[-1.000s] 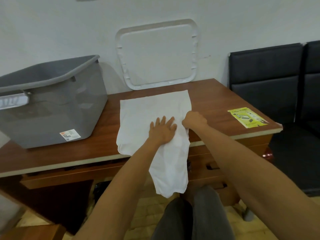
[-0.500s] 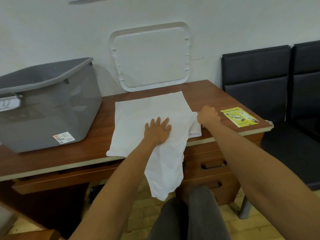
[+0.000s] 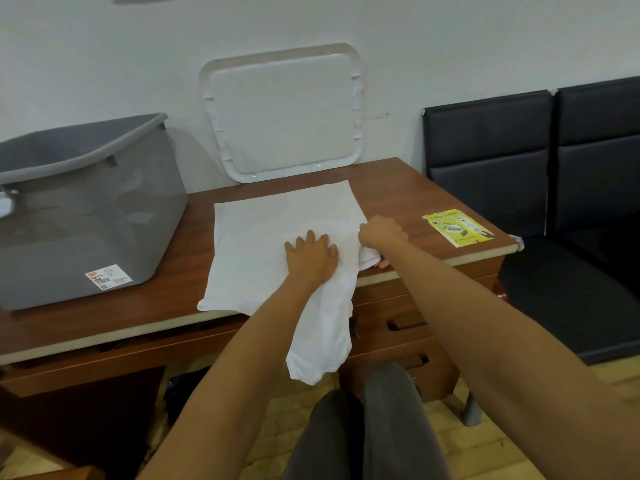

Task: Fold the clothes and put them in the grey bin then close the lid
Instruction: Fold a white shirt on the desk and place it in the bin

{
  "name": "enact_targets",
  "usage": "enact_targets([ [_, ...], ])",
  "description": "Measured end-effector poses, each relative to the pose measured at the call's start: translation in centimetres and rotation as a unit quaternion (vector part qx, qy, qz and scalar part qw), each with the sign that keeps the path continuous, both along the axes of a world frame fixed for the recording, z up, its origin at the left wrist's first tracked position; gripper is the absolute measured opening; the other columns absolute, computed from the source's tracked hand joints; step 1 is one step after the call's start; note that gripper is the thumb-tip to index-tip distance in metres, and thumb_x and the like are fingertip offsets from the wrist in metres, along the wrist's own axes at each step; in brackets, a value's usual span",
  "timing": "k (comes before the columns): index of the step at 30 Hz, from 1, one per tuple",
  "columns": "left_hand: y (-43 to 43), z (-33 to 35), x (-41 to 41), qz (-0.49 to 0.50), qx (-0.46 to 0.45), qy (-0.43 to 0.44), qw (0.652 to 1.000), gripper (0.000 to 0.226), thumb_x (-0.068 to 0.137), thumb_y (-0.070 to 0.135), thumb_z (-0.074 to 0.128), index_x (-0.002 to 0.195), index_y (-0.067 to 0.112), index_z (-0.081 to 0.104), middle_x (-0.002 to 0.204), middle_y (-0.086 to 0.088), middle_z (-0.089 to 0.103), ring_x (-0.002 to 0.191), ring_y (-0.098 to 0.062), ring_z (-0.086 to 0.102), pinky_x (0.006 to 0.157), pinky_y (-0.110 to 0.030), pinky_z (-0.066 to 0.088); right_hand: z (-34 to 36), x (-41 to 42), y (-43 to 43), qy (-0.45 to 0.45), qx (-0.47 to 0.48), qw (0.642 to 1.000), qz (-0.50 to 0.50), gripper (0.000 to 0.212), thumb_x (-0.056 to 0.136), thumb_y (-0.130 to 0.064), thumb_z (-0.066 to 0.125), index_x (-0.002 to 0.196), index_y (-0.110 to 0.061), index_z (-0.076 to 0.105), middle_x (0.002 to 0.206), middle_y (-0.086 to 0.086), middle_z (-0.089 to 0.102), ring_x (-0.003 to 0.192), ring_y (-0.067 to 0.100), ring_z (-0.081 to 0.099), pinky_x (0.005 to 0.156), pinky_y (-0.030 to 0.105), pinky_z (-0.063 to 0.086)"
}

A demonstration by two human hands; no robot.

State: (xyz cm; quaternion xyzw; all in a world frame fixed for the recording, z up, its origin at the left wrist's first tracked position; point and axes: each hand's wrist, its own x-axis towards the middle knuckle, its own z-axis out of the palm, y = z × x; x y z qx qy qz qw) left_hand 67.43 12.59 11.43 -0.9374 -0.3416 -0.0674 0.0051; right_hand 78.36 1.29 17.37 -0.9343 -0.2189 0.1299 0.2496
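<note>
On the desk (image 3: 398,195), the white garment (image 3: 277,230) lies spread flat between the grey bin (image 3: 86,220) and a yellow leaflet (image 3: 455,226). Half a second ago the right hand (image 3: 379,233) was out to the right, drawing the sleeve past the garment's side edge toward the leaflet. It has now come back in and sits just beside the left hand (image 3: 310,256), its fingers curled round a small bunch of the white cloth at the garment's right edge, near the desk's front lip. The left hand has not shifted: it stays flat on the cloth with fingers spread, pressing the garment's near middle down.

The garment's lower part hangs over the desk's front edge, in front of the drawers (image 3: 398,323) and above the person's knees. Its far edge stops short of the white lid (image 3: 284,112), which stands on the desk's back edge and leans against the wall. A strip of bare wood separates its left edge from the bin, which stands open on the desk's left end. More bare wood lies to the right, between the gripped cloth and the leaflet. Black chairs (image 3: 519,161) stand beyond the desk's right end.
</note>
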Motion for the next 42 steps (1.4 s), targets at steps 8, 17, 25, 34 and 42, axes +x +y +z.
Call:
enact_targets([
  [8,-0.5,-0.2,-1.0,-0.012,-0.069,-0.001,0.998,0.064,0.106,0.06,0.017,0.161,0.028,0.025,0.169,-0.009,0.02,0.156,-0.036,0.014,0.124,-0.059,0.01,-2.4,0.0,-2.7,-0.228,-0.08,0.97,0.024,0.036,0.1,-0.011,0.058,0.134,-0.004,0.048,0.13,0.012,0.062,0.12,0.029,0.063,0.093,0.036,0.05],
  [17,-0.2,0.1,-3.8,-0.037,-0.079,-0.003,0.996,0.06,0.108,0.054,0.018,0.162,0.028,0.024,0.169,-0.007,0.022,0.156,-0.034,0.017,0.124,-0.055,0.01,-2.6,1.2,-6.0,-0.224,-0.079,0.971,-0.021,0.034,0.105,-0.028,0.054,0.131,-0.005,0.052,0.123,0.01,0.065,0.114,0.028,0.065,0.085,0.035,0.049],
  [25,-3.9,-1.5,-8.6,-0.061,0.081,-0.274,0.956,0.026,0.105,0.029,0.047,0.118,0.014,0.064,0.115,-0.006,0.067,0.103,-0.024,0.061,0.094,-0.037,0.048,-4.9,-6.1,-5.2,-0.254,0.083,0.961,-0.072,0.025,0.107,-0.035,0.043,0.117,-0.012,0.048,0.089,0.007,0.069,0.077,0.026,0.069,0.064,0.034,0.05],
  [34,-7.0,-8.0,-16.7,0.157,-0.128,-0.442,0.874,0.025,0.097,0.036,0.063,0.093,0.018,0.047,0.088,0.002,0.056,0.083,-0.018,0.057,0.067,-0.028,0.045,-11.6,-14.1,-5.7,0.121,0.237,0.943,-0.198,0.095,0.085,-0.081,0.052,0.14,-0.006,0.036,0.137,0.018,0.055,0.12,0.039,0.058,0.089,0.045,0.049],
  [42,-5.2,-9.8,-16.7,0.139,-0.573,-0.388,0.708,0.06,0.082,0.031,0.086,0.132,0.009,0.059,0.128,-0.002,0.067,0.118,-0.027,0.064,0.105,-0.047,0.052,-12.6,-14.2,-6.9,0.351,0.354,0.863,-0.077,0.09,0.078,-0.079,0.065,0.132,-0.008,0.057,0.131,0.01,0.063,0.112,0.029,0.061,0.087,0.041,0.049],
])
